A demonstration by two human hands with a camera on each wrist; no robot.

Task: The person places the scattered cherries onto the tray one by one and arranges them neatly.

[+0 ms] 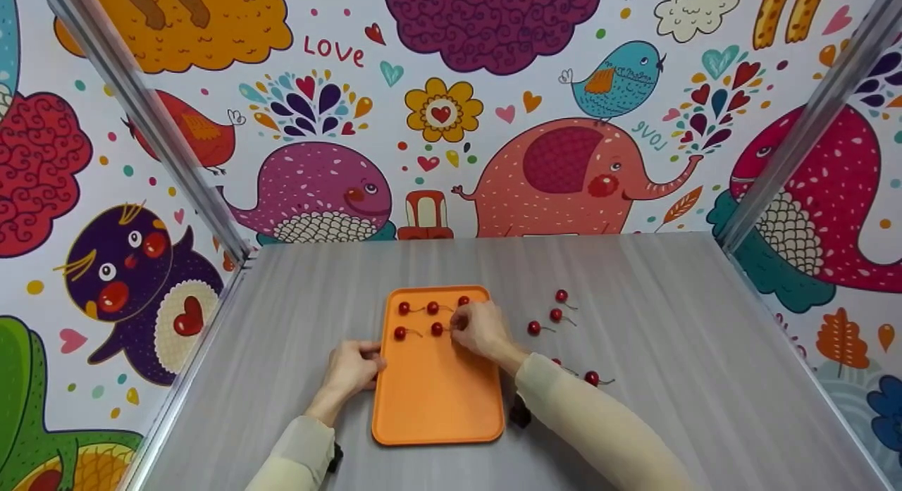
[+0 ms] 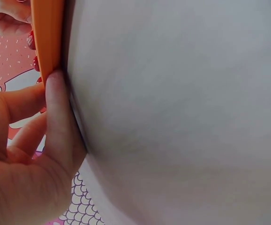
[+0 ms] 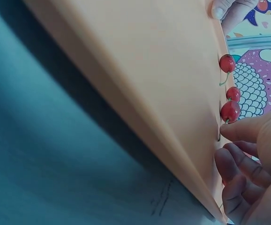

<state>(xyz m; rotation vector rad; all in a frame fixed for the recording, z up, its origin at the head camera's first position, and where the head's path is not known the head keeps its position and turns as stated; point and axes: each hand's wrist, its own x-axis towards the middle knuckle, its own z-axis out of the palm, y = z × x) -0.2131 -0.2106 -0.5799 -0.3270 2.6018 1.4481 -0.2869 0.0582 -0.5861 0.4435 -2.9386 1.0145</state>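
Observation:
An orange tray [image 1: 437, 399] lies on the table with cherries in two rows near its far end. My left hand [image 1: 352, 368] holds the tray's left rim, a fingertip lying over the edge in the right wrist view. My right hand [image 1: 483, 329] is over the tray's right side, fingers bent, beside a cherry [image 1: 437, 329] in the second row. Its thumb [image 3: 245, 127] comes close to a cherry [image 3: 230, 111] and its stem. I cannot tell whether the right fingertips pinch a cherry. Part of the top row's right cherry [image 1: 464, 302] is hidden by this hand.
Several loose cherries lie right of the tray, among them one cherry [image 1: 561, 295] far back and another cherry [image 1: 592, 378] beside the right sleeve [image 1: 585, 420]. Metal posts [image 1: 789, 139] and a cartoon-printed wall [image 1: 451, 174] bound the grey table [image 1: 282, 294].

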